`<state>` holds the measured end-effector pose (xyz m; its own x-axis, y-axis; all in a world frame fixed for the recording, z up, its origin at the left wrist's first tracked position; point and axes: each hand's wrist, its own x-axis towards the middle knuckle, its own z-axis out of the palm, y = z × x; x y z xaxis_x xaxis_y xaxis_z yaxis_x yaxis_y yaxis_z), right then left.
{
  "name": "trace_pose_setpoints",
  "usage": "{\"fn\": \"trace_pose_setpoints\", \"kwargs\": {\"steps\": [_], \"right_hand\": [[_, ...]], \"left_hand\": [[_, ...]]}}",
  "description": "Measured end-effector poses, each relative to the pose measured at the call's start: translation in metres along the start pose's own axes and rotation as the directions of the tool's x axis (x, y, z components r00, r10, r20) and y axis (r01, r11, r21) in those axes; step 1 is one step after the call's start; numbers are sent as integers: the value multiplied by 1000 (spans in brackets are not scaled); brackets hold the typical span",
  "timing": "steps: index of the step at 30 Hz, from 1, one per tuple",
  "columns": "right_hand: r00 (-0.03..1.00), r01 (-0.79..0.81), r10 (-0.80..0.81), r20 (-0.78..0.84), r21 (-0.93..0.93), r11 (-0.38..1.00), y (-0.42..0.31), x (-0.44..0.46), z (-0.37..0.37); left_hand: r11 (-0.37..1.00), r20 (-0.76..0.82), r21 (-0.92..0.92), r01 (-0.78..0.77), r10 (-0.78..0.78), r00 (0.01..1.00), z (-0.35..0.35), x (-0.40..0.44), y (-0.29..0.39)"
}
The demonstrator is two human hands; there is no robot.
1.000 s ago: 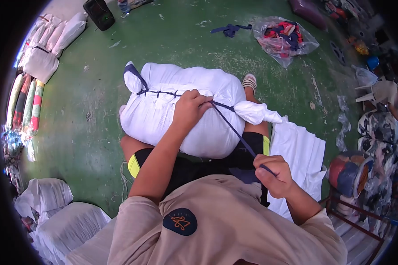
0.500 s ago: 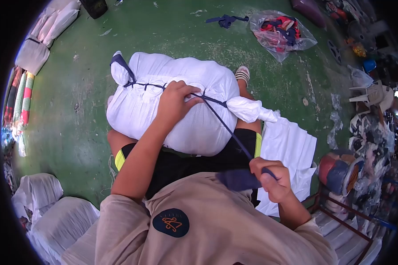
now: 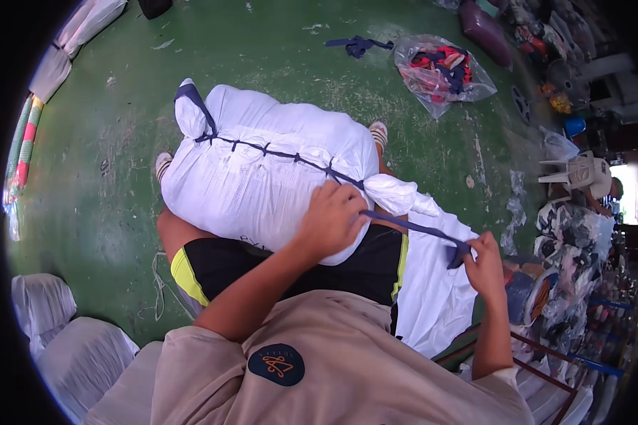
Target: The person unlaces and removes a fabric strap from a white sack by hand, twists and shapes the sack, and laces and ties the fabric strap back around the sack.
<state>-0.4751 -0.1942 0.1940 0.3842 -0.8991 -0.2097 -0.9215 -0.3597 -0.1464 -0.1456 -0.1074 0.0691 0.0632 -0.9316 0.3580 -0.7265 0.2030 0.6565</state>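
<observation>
A bulging white sack (image 3: 262, 191) lies between my legs, with a line of navy stitches along its top seam. Both of its upper corners are bunched into tied ears; the left ear (image 3: 191, 117) is bound with navy cloth. My left hand (image 3: 333, 219) rests against the sack's right side, fingers curled round a navy fabric strip (image 3: 418, 227). From there the strip runs right to my right hand (image 3: 485, 265), which pinches it near a dangling wider piece. The right ear (image 3: 390, 193) sticks out just above my left hand.
White sheeting (image 3: 436, 297) lies beside my right leg. On the green floor ahead are a clear plastic bag of red and navy scraps (image 3: 443, 71) and a loose navy strip (image 3: 359, 46). Wrapped bundles (image 3: 85, 361) stand at lower left; piled goods and a white chair (image 3: 578, 173) are at right.
My left hand has moved right and down from the seam to the sack's right side. My right hand has swung outward to the right, and the strip now runs between both hands.
</observation>
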Motion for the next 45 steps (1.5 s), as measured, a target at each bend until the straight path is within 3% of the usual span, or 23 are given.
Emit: {"fn": "trace_pose_setpoints", "kwargs": {"steps": [2,4,5,6,8,9,10,11,12,14,15,19,24,30,32,34,40,44,45], "right_hand": [[994,16,-19,-106,-35,999,-6,28,4],[921,-8,139,-365,340,941,-44,63,1],[812,163,146,-566,459,874,-63,83,9],[776,226,185,-604,539,812,-89,101,11],[784,384,76,-617,577,721,-142,131,27],[832,373,-32,-553,517,771,-171,137,33],[858,417,-137,-494,518,747,-194,145,48],[869,459,-242,-430,522,719,-212,153,67],[898,416,-273,-345,463,783,-228,155,79],[947,319,-293,-128,455,831,-246,154,90],[945,326,-303,-126,451,831,-247,154,93],[806,578,-480,-348,282,766,-238,150,112],[754,643,-551,-356,233,729,-236,141,110],[813,508,-495,-307,-43,860,-253,135,99],[888,457,-459,-5,113,882,-250,154,88],[851,366,-429,304,244,898,-250,170,77],[832,508,-487,264,-12,861,-261,177,63],[717,552,-467,518,-12,834,-266,186,55],[718,552,-469,515,-10,834,-265,188,56]], "left_hand": [[997,-65,-77,20,-25,998,4,-9,5],[988,-122,-148,38,-57,991,2,-15,6],[989,-130,-143,37,-56,990,-3,-17,4],[954,-99,-249,167,-197,975,-10,-21,0],[803,4,-438,404,-448,894,-25,-27,-8],[693,74,-514,506,-552,831,-31,-28,-11],[697,65,-514,501,-550,832,-35,-27,-13],[506,120,-686,523,-630,767,-39,-23,-17],[281,196,-817,504,-687,700,-43,-18,-21],[-207,385,-914,350,-720,578,-51,-13,-29],[-208,379,-917,342,-724,576,-54,-14,-31],[-426,366,-902,69,-671,645,-63,-23,-37],[-396,459,-886,240,-687,563,-59,-16,-44],[-397,433,-897,196,-696,572,-66,-13,-45],[-371,425,-903,217,-703,570,-70,-13,-50],[-340,409,-912,230,-713,569,-73,-11,-55],[-297,402,-915,273,-730,553,-73,-4,-52],[-244,398,-911,332,-731,554,-70,-9,-56],[-240,396,-911,334,-732,555,-71,-9,-55]]}}
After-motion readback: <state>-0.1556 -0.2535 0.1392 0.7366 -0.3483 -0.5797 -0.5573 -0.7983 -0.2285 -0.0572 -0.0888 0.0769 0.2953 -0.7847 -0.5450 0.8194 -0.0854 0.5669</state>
